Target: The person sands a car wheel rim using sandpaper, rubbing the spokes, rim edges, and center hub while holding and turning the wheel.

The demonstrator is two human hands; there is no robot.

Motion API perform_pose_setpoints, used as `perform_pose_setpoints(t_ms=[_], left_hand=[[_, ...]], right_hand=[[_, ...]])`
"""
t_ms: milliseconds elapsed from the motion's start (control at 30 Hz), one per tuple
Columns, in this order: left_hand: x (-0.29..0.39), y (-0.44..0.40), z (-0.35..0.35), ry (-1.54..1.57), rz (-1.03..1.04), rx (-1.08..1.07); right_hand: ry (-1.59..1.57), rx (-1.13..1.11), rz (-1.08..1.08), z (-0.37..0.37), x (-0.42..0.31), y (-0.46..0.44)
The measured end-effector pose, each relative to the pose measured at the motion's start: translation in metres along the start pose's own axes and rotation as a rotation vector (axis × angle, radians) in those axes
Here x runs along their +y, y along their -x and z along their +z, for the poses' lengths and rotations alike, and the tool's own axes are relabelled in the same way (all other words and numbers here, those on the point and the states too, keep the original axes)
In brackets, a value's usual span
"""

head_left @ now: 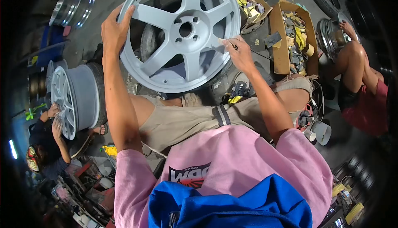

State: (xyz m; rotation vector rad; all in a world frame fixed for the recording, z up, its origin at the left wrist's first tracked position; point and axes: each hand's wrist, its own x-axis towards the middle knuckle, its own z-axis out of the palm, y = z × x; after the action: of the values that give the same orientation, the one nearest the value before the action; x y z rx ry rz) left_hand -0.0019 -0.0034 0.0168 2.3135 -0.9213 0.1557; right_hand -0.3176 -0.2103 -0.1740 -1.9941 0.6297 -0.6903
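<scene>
A light grey alloy wheel rim (192,64) with several spokes stands tilted in front of me, its face toward me. My left hand (115,31) is closed around its left outer edge, thumb on the front lip. At the right side of the wheel, my right hand (240,53) pinches a small pale-tipped tool (221,41) with a dark part showing between the fingers. The pale tip is against or just over a spoke near the outer edge; I cannot tell which. Behind the spokes a dark tyre (150,41) partly shows.
Cardboard boxes (282,41) of sandpaper scraps and tape rolls stand at the right. On the left, another person's hands (56,122) touch a grey wheel (81,99). A person in red (367,107) sits far right beside a shiny rim (329,35). Chrome rims (72,10) lie upper left.
</scene>
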Motion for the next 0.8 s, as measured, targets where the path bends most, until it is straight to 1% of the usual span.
perform_pose_setpoints(t_ms=[33,67,100,133,167,200,267,333,400,467,600,667,800], left_hand=[[-0.004,-0.003,0.001,-0.006,0.01,-0.001],[-0.007,-0.006,0.001,0.015,-0.023,-0.023],[-0.012,-0.009,0.001,0.036,-0.056,-0.043],[-0.017,-0.011,0.001,0.029,-0.048,-0.041],[-0.022,-0.013,0.001,0.045,-0.089,-0.055],[-0.026,-0.015,0.001,0.06,-0.13,-0.071],[-0.034,-0.018,0.004,0.057,-0.104,-0.061],[-0.036,-0.02,0.005,0.06,-0.084,-0.057],[-0.036,-0.02,0.005,0.053,-0.14,-0.054],[-0.04,-0.021,0.006,0.064,-0.135,-0.054],[-0.035,-0.019,0.003,0.062,-0.119,-0.058],[-0.034,-0.019,0.003,0.054,-0.11,-0.061],[-0.034,-0.018,0.002,0.072,-0.102,-0.066]], right_hand=[[-0.053,-0.063,0.064,-0.004,-0.002,0.002],[-0.105,-0.127,0.126,-0.006,-0.005,0.003],[-0.113,-0.12,0.123,-0.006,-0.008,0.004],[-0.149,-0.145,0.186,-0.005,-0.012,0.005],[-0.185,-0.171,0.25,-0.003,-0.015,0.004],[-0.194,-0.165,0.248,-0.001,-0.017,0.003],[-0.248,-0.195,0.348,0.002,-0.019,0.003],[-0.262,-0.218,0.368,-0.001,-0.036,0.001],[-0.271,-0.245,0.388,0.001,-0.033,0.002],[-0.098,-0.174,0.003,0.013,-0.014,0.005],[-0.028,-0.166,-0.066,0.014,-0.02,0.01],[0.021,-0.155,-0.188,0.017,-0.02,0.012],[0.026,-0.188,-0.217,0.021,-0.043,0.003]])
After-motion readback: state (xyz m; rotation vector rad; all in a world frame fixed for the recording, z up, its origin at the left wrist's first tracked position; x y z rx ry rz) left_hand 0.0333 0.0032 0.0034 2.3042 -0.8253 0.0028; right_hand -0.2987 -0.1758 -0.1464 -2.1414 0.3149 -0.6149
